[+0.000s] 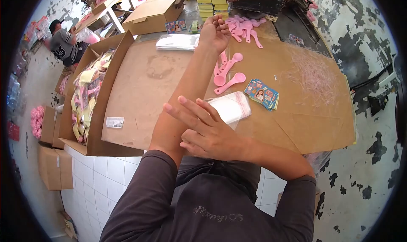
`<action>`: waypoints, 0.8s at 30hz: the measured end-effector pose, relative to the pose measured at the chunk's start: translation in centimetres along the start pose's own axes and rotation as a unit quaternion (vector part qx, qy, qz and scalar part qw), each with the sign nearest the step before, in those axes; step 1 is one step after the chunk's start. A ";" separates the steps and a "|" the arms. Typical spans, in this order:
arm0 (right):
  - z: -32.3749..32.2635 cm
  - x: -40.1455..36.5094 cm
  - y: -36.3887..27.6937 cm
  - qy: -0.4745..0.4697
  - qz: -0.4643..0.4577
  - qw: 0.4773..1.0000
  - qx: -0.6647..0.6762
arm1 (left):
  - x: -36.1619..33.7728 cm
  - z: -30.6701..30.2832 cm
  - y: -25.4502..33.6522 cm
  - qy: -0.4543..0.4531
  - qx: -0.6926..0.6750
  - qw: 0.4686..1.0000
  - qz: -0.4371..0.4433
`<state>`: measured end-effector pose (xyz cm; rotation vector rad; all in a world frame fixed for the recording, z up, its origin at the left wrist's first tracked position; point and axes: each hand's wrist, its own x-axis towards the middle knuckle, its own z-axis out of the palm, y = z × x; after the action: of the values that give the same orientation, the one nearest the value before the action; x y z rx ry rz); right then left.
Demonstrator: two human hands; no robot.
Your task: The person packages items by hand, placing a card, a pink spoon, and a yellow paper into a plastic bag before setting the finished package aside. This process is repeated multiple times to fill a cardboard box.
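Just beside the pink spoons (249,26), left fingers (222,26) loosely open, right fingers (196,111) spread.

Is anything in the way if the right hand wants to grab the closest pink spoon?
Yes, the clear plastic bags lie flat between the right hand and the closest pink spoon. The left forearm is off to the side. The hand could probably just go over the bags.

Peeling walls (337,25), white tiled floor (95,178)
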<state>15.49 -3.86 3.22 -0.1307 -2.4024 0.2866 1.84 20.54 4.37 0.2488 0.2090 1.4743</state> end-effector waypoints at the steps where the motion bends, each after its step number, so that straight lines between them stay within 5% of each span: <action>1: 0.1 0.0 0.1 -0.020 -0.007 0.999 -0.024 | 0.2 0.2 -0.1 0.018 -0.001 1.000 -0.005; 10: -1.8 0.3 0.6 -0.002 0.063 0.998 0.018 | -1.6 1.0 0.7 0.025 0.055 0.998 0.014; 14: -4.0 -0.6 3.3 -0.022 0.066 0.997 -0.019 | -4.0 2.4 1.5 0.013 0.235 0.970 0.057; 16: -5.7 -2.1 6.0 0.004 0.108 0.991 -0.083 | -7.1 3.0 1.3 -0.029 0.430 0.898 0.093; 18: -8.5 -4.4 9.2 0.017 0.184 0.977 -0.104 | -11.8 4.3 1.1 -0.047 0.726 0.683 0.070; 20: -11.9 -6.5 11.8 -0.008 0.271 0.959 -0.087 | -14.7 1.0 0.6 -0.169 0.816 0.547 0.083; 22: -14.2 -8.5 13.2 -0.056 0.368 0.927 -0.043 | -18.1 -0.4 -0.7 -0.152 0.868 0.469 0.057; 24: -14.5 -10.0 13.5 -0.092 0.383 0.918 -0.031 | -20.5 -2.5 -2.0 -0.147 0.872 0.448 0.127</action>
<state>32.84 9.98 4.07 -1.1303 -2.4378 0.5959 1.27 0.03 1.16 2.2793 1.4443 0.8381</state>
